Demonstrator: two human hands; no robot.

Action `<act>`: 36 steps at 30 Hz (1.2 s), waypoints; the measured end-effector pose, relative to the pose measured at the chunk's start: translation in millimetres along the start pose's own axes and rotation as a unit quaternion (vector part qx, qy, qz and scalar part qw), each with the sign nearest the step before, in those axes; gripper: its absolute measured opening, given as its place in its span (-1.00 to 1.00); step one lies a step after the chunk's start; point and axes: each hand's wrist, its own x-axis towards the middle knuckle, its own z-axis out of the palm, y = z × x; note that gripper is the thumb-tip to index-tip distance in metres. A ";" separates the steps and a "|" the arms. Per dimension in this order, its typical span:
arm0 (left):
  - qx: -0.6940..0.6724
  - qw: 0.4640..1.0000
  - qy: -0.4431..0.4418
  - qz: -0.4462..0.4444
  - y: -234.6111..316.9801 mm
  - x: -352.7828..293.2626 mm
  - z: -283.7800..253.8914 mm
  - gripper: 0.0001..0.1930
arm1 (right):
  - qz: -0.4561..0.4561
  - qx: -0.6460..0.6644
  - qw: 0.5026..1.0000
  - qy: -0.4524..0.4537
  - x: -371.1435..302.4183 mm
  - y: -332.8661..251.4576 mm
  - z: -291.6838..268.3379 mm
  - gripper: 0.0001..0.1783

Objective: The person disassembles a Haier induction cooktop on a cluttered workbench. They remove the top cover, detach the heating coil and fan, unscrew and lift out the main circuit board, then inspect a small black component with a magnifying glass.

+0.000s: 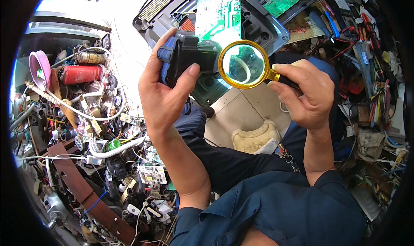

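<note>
My left hand (159, 90) is closed around a black-and-blue flashlight (184, 58), its thumb lying along the near side. The flashlight's front end points right, and a bright patch shows in the lens beside it. Between thumb and fingers, my right hand (308, 93) pinches the dark handle of a gold-rimmed magnifying glass (244, 64). The lens is close to the flashlight's front; whether they touch I cannot tell. Just beyond both hands lies an opened appliance housing (261, 30) with a green circuit board (217, 16) and a copper coil (187, 25), partly hidden.
Another green board (286, 1) lies at the far right. Heaped parts and cables fill the left, with a red cylinder (82, 74) and a pink bowl (39, 68). Tools and wires (332, 23) crowd the right. A cream plastic stool (255, 138) stands between my legs.
</note>
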 end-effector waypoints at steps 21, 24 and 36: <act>0.009 0.999 0.012 -0.030 2.5 2.6 -3.7 -0.33 | -0.018 0.000 1.000 -0.003 7.7 3.2 2.8 -0.69; 0.017 1.000 0.011 0.004 -2.6 4.1 -4.9 -0.33 | -0.032 0.005 0.999 0.001 10.4 4.6 4.8 -0.68; 0.019 0.999 0.032 -0.005 -2.0 6.5 -7.9 -0.35 | -0.034 0.005 0.999 -0.017 15.1 4.7 9.6 -0.66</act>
